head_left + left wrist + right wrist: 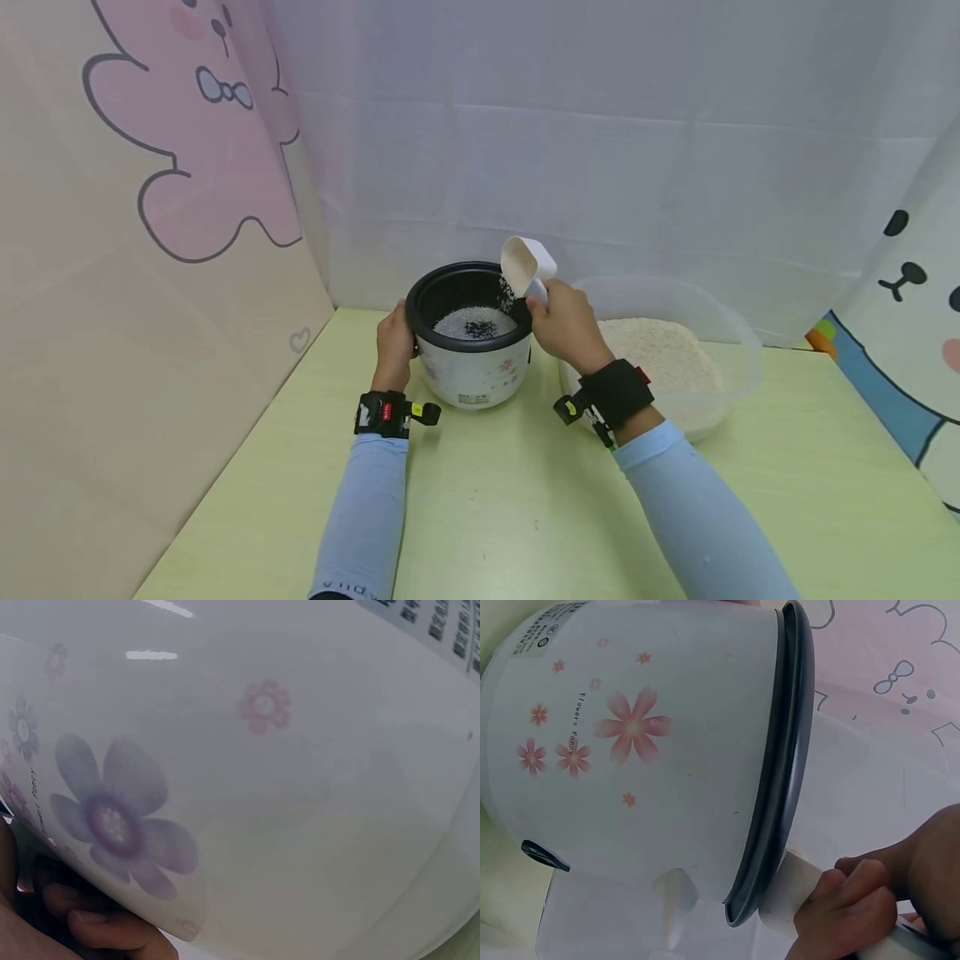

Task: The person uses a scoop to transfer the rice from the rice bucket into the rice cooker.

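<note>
At one rice cooker (468,375), two hands (394,343) (570,327), one tilted scoop (538,258)

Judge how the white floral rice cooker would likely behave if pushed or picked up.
The white floral rice cooker may be slippery to grip, as its sides look smooth and glossy. With rice inside, it would probably feel fairly weighty. A hard push high up might tip it, since its body narrows toward the base.
</note>
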`<state>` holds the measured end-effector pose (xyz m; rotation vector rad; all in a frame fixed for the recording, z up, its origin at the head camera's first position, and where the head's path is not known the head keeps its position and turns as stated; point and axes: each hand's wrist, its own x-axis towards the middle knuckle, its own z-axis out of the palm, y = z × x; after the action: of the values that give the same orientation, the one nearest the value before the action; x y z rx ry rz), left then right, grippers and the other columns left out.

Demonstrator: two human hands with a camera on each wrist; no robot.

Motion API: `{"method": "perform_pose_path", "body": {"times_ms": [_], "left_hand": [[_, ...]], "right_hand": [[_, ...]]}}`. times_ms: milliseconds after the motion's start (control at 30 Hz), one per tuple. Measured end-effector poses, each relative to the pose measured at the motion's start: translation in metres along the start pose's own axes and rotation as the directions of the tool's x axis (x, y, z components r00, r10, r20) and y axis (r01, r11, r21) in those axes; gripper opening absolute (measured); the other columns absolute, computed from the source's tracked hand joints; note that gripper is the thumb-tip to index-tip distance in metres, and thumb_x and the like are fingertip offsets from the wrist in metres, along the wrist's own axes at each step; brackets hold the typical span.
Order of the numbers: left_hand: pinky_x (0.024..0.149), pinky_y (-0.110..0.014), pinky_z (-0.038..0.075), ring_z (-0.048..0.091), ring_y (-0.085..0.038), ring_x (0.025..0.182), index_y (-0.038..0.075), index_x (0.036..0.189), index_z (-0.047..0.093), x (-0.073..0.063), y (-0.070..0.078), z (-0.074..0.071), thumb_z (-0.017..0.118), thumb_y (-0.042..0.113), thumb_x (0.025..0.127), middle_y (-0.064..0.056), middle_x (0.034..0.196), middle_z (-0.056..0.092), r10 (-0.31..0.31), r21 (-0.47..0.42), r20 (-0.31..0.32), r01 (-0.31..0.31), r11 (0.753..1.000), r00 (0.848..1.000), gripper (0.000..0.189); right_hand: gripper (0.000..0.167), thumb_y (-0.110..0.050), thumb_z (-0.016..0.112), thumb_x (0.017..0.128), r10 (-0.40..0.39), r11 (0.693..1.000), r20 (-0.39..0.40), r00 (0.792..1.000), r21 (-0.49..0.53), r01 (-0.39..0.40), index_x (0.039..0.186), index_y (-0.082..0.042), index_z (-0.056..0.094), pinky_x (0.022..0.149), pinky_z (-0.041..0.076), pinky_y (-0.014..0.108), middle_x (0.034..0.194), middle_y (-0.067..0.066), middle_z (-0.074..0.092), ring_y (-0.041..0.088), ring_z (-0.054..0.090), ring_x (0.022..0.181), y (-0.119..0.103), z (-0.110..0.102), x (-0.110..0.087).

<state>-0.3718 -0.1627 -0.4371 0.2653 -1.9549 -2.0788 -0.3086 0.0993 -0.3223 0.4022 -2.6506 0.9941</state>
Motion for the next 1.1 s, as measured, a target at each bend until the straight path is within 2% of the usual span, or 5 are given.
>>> {"method": "perform_pose_path", "body": {"times_ms": [200,400,733,1100], "left_hand": [[0.050,-0.028,0.034,0.040,-0.011,0.051,0.018,0.069,0.047,0.000,-0.001,0.000,0.046,0.049,0.106,0.004,0.061,0.041,0.006,-0.002,0.007,-0.006,1.000,1.000,0.048],[0.048,-0.026,0.033,0.039,-0.011,0.050,0.018,0.068,0.046,-0.001,-0.001,0.000,0.046,0.044,0.107,0.004,0.060,0.040,0.005,-0.006,0.005,-0.005,1.000,1.000,0.047],[0.049,-0.024,0.034,0.041,-0.011,0.052,0.017,0.070,0.048,0.000,0.000,0.001,0.046,0.045,0.107,0.004,0.061,0.042,-0.005,-0.011,0.001,0.005,1.000,1.000,0.046],[0.051,-0.027,0.034,0.041,-0.012,0.053,0.017,0.071,0.049,-0.001,0.000,0.002,0.046,0.044,0.107,0.004,0.061,0.041,0.005,-0.005,-0.005,-0.005,1.000,1.000,0.045]], "right_hand": [[0.026,-0.014,0.055,0.104,-0.004,1.000,0.000,1.000,-0.007,0.004,0.111,0.011,0.060,0.074,0.050,0.052,0.101,0.027,0.065,0.039,0.061,0.084,0.002,0.000,0.000],[0.024,-0.014,0.056,0.104,-0.015,1.000,-0.004,1.000,-0.026,0.015,0.109,0.009,0.060,0.073,0.051,0.052,0.099,0.027,0.066,0.039,0.063,0.083,0.003,0.003,-0.005],[0.027,-0.013,0.054,0.106,-0.069,0.995,-0.027,0.997,-0.077,0.067,0.115,0.012,0.057,0.062,0.050,0.049,0.095,0.029,0.066,0.038,0.064,0.072,0.006,0.008,-0.010],[0.031,-0.014,0.054,0.106,-0.070,0.993,-0.047,0.996,-0.101,0.064,0.120,0.013,0.056,0.066,0.052,0.053,0.098,0.030,0.067,0.041,0.067,0.078,0.001,0.004,-0.006]]}}
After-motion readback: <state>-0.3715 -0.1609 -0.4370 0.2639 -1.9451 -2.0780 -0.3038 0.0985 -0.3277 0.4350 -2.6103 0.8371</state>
